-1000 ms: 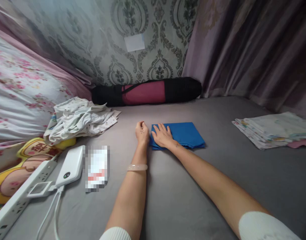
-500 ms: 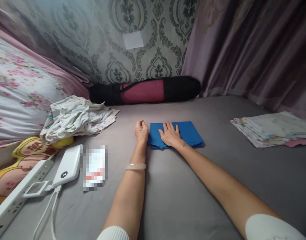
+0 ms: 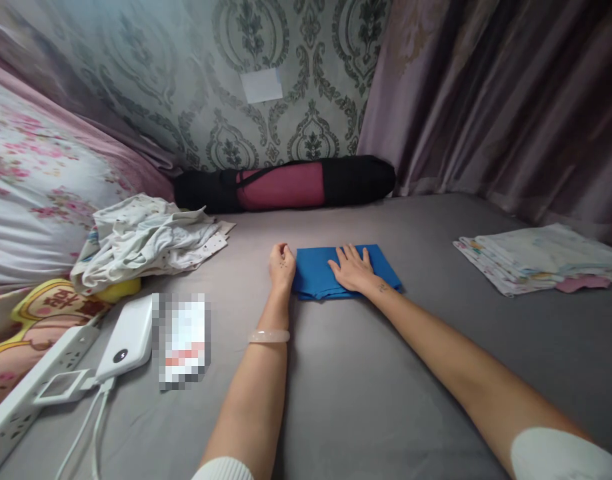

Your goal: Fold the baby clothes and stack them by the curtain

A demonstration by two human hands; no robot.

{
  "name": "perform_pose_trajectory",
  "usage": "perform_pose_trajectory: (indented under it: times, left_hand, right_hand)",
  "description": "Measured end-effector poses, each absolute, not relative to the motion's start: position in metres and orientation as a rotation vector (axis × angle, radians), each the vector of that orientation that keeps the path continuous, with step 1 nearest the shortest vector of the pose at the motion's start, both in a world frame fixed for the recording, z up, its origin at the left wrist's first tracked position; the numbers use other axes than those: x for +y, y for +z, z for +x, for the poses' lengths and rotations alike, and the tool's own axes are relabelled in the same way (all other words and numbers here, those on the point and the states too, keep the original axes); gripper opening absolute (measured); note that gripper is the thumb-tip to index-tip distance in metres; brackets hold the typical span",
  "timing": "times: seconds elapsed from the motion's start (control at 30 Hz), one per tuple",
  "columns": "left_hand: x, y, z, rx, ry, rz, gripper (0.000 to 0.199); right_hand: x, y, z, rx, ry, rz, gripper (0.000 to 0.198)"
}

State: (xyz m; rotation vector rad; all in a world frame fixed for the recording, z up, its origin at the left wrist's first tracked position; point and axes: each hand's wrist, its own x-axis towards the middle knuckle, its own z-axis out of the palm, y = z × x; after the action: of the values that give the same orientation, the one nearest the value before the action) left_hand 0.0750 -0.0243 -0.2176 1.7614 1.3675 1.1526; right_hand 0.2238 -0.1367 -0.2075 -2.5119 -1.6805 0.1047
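A folded blue cloth [image 3: 316, 270] lies flat on the grey sheet in the middle, its layered edge toward me. My right hand [image 3: 355, 268] presses palm down on its right half, fingers spread. At the cloth's left edge, my left hand [image 3: 282, 265] rests on the sheet with its fingers curled into a loose fist. Nothing shows inside that fist. Whether it touches the cloth's edge I cannot tell.
To the right lies a stack of folded light cloths [image 3: 531, 260]. On the left are a crumpled pile of white cloths [image 3: 151, 240], a power bank [image 3: 127, 333], a power strip [image 3: 23, 400] and a blurred white packet [image 3: 183, 340]. A long black-and-maroon bag [image 3: 281, 187] lies along the wall.
My right hand has slid to the right across the blue cloth, still flat and spread. My left hand stays by the left edge. The view has shifted slightly.
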Motion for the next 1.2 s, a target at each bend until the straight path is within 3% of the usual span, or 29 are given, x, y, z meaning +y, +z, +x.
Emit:
perform_pose_trajectory:
  times: [0.5, 0.7, 1.2]
  left_hand:
    - [-0.026, -0.216, 0.075, 1.392, 1.100, 1.798, 0.026]
    - [-0.025, -0.218, 0.077, 1.373, 1.124, 1.805, 0.026]
    - [-0.024, -0.222, 0.075, 1.377, 1.117, 1.869, 0.025]
  right_hand:
    - [-0.143, -0.206, 0.232, -1.664, 0.217, -2.485, 0.066]
    - [-0.155, -0.208, 0.251, -1.620, 0.065, -2.543, 0.066]
    - [-0.162, -0.213, 0.251, -1.583, 0.043, -2.510, 0.063]
